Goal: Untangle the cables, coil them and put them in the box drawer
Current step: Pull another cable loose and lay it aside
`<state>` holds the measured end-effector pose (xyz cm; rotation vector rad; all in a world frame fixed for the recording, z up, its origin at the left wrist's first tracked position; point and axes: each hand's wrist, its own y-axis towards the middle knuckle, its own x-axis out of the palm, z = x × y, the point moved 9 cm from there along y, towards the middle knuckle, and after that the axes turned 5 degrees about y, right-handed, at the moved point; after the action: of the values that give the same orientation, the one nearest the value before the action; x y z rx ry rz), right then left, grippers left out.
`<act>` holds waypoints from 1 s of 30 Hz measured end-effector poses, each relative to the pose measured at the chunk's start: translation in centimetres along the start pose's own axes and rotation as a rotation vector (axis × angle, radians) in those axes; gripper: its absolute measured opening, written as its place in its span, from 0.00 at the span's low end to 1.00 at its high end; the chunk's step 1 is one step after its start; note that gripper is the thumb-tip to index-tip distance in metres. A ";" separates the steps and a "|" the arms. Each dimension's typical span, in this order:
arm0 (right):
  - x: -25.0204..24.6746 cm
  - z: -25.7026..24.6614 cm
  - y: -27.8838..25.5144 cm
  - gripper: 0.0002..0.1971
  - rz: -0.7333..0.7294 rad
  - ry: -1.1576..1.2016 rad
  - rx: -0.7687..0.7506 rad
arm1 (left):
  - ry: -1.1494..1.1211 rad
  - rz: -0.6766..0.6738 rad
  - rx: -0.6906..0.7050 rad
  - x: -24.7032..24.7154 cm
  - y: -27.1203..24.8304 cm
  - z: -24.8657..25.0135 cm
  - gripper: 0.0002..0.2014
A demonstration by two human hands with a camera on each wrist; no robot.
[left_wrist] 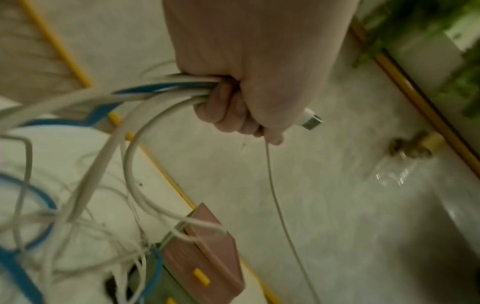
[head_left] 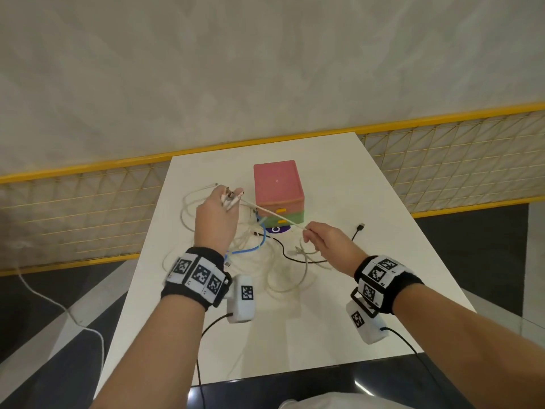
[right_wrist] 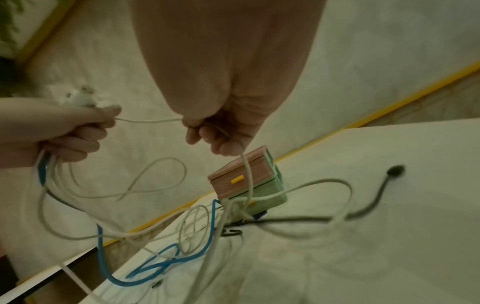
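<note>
The left hand (head_left: 216, 219) is clutching a bundle of cables (left_wrist: 145, 92) above the table (head_left: 339, 305), while the right hand (head_left: 326, 245) is pinching one thin white cable (head_left: 274, 215) stretched before the box drawer (head_left: 278, 191).

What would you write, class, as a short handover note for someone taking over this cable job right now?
Left hand grips a bunch of cable ends, white and blue. Right hand pinches one thin white cable stretched taut from the left hand. The rest of the tangle, with a black cable, lies on the table in front of the box, whose drawers look closed. Nothing coiled or stored yet. Left: free each cable, coil, open drawer, put away.
</note>
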<state>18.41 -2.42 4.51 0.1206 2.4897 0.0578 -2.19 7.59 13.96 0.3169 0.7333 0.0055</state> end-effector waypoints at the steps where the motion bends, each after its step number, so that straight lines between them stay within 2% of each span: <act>1: 0.1 -0.2 0.1 0.12 0.003 0.001 -0.006 | -0.003 -0.047 0.011 0.4 -0.2 0.2 0.08; 2: 0.3 -0.5 0.3 0.12 0.007 0.005 -0.013 | -0.023 -0.121 0.032 1.2 -0.7 0.7 0.11; 4: 0.7 -1.7 0.8 0.11 0.012 0.004 -0.044 | -0.016 -0.333 0.114 4.0 -2.3 2.1 0.23; 5: 0.8 -2.5 1.0 0.11 0.019 0.002 -0.075 | 0.028 -0.443 0.162 5.5 -3.3 2.8 0.23; 7: 0.8 -4.0 1.1 0.10 0.025 0.013 -0.152 | 0.120 -0.560 0.249 7.5 -4.9 3.4 0.12; 9: 1.0 -4.2 1.0 0.11 0.000 0.029 -0.162 | 0.115 -0.552 0.242 7.5 -5.0 3.3 0.04; 13: 0.7 -0.4 0.6 0.12 -0.040 -0.031 -0.021 | 0.028 -0.301 0.084 4.1 -1.6 1.2 0.05; 14: 0.7 0.1 0.5 0.12 -0.042 -0.051 -0.015 | 0.045 -0.288 0.077 3.7 -1.2 1.0 0.03; 15: 0.8 0.3 0.5 0.12 -0.045 -0.067 -0.028 | 0.047 -0.320 0.084 3.8 -1.3 1.1 0.02; 17: 1.0 -0.6 0.5 0.11 -0.028 -0.095 -0.096 | 0.050 -0.474 0.109 5.6 -2.8 1.7 0.05; 20: 1.2 -2.3 0.7 0.09 0.000 -0.173 -0.183 | 0.184 -0.684 0.181 9.2 -6.2 2.2 0.10; 23: 1.1 -1.6 0.8 0.10 -0.034 -0.187 -0.092 | 0.270 -0.766 0.184 10.8 -6.9 1.6 0.11; 24: 0.8 -1.1 0.7 0.12 -0.029 -0.149 -0.047 | 0.264 -0.728 0.138 10.5 -6.2 1.2 0.12; 25: 0.6 -0.5 0.6 0.14 -0.021 -0.121 -0.010 | 0.253 -0.621 0.085 9.8 -4.8 0.5 0.13; 27: 0.4 0.6 0.4 0.15 -0.023 -0.140 0.056 | 0.021 -0.302 -0.106 6.2 -1.7 -0.8 0.15; 28: 0.5 1.2 0.3 0.13 -0.040 -0.177 0.089 | -0.105 -0.163 -0.194 4.3 -0.7 -1.8 0.19; 29: 0.8 1.9 0.2 0.11 -0.069 -0.226 0.119 | -0.197 -0.080 -0.218 3.1 0.1 -2.4 0.26; 30: 1.3 2.7 0.1 0.10 -0.108 -0.277 0.150 | -0.250 -0.061 -0.224 2.5 0.6 -2.6 0.31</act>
<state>18.96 -2.19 1.59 0.0523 2.2171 -0.1795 -2.02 9.20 10.69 0.0784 0.4882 -0.0096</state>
